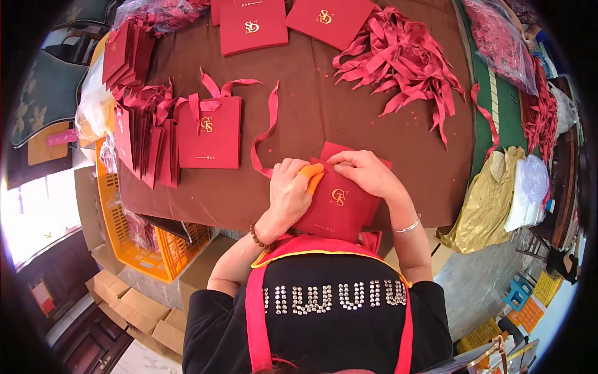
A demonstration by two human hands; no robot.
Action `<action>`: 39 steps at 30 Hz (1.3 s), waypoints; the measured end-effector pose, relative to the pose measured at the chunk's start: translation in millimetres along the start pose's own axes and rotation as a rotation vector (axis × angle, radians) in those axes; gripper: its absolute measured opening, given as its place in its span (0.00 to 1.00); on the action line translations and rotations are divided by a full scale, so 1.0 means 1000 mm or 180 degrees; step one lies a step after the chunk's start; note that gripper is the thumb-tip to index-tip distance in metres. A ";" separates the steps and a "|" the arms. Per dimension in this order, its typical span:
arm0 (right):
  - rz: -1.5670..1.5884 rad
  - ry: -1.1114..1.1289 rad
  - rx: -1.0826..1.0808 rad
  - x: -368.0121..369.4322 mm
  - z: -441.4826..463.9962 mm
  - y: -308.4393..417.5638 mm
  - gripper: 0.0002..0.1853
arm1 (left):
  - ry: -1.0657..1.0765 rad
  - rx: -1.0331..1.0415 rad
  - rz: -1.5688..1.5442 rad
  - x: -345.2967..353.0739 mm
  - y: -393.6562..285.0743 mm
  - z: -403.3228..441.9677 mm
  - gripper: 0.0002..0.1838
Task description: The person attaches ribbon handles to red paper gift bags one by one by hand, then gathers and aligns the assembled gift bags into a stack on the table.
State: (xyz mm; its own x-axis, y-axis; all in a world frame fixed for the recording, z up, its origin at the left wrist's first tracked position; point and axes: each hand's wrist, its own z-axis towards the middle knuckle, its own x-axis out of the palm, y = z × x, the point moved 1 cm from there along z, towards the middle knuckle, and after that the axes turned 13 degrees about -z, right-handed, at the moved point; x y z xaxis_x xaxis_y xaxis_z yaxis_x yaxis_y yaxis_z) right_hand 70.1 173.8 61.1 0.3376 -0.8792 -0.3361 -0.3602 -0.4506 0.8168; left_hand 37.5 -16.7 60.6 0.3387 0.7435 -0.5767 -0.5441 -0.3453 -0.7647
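A red paper gift bag (349,209) with a gold logo lies flat before me at the table's near edge, against my body. My left hand (289,190), with orange covers on its fingertips, is closed at the bag's upper left edge. A red ribbon (268,134) trails from beside this hand up the table. My right hand (366,174) grips the bag's upper edge, fingers bent toward the left hand. What lies between the fingertips is partly hidden. More red card shows behind the bag's top.
Left on the brown-covered table (293,81) are a ribboned bag (212,140) and standing rows of bags (149,146). A ribbon heap (405,59) lies upper right, with flat bags (254,28) at the far side. An orange crate (134,243) and a gold plastic bag (486,202) flank the table.
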 end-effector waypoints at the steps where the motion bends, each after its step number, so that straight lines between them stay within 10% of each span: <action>1: -0.0001 -0.0052 -0.0055 0.000 -0.001 0.000 0.12 | 0.0023 0.0015 0.0037 0.000 -0.001 0.001 0.10; 12: 0.0330 0.0070 0.0070 0.001 -0.006 0.000 0.13 | -0.0372 -0.0622 -0.0343 -0.015 0.003 0.005 0.08; 39: -0.0790 -0.0948 -0.0294 0.019 -0.027 0.026 0.11 | 0.0975 0.0471 0.0786 -0.005 -0.039 0.016 0.11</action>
State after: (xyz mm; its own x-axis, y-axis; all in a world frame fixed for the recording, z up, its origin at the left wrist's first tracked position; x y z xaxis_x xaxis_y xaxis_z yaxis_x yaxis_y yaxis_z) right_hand 90.9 149.3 88.8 0.1329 -0.7579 -0.6386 -0.2152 -0.6510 0.7279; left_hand 44.2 2.2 97.7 0.3847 0.4364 -0.8134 -0.7343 -0.3892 -0.5561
